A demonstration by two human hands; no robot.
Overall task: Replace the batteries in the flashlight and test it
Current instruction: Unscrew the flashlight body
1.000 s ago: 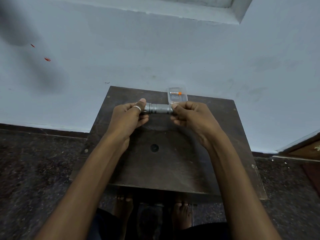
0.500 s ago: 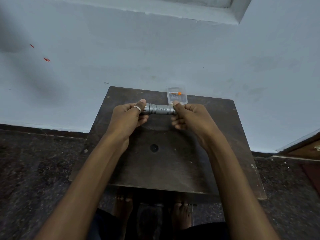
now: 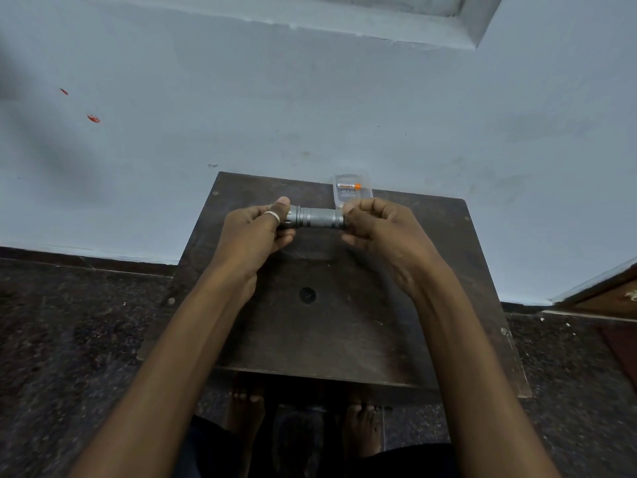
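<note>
Pale blue plaster is filling the upper half of the view as a wall (image 3: 310, 98), and a dark speckled stone floor (image 3: 69, 339) is spreading out below it. A dark brown wooden table (image 3: 344, 339) is standing against the wall, with the person's two bare forearms reaching over it from the near edge. The person's bare feet (image 3: 246, 412) are showing under the table's near side. The left hand (image 3: 255, 232) is curling round the wider head end of the flashlight, its thumb lying along the top. The right hand (image 3: 382, 229) is pinching the opposite end, fingers bent round the tail so that the end itself is hidden. Between the two hands the grey metal flashlight (image 3: 319, 218) is being held level, crosswise, just above the far part of the table. Just behind the right hand's fingers, a clear plastic case (image 3: 365, 194) is lying at the table's far edge, touching the wall. A battery (image 3: 350, 186) with an orange end is lying inside it. A small round hole (image 3: 306, 294) is showing near the table's middle. A silver ring (image 3: 272, 215) is sitting on one finger of the left hand.
</note>
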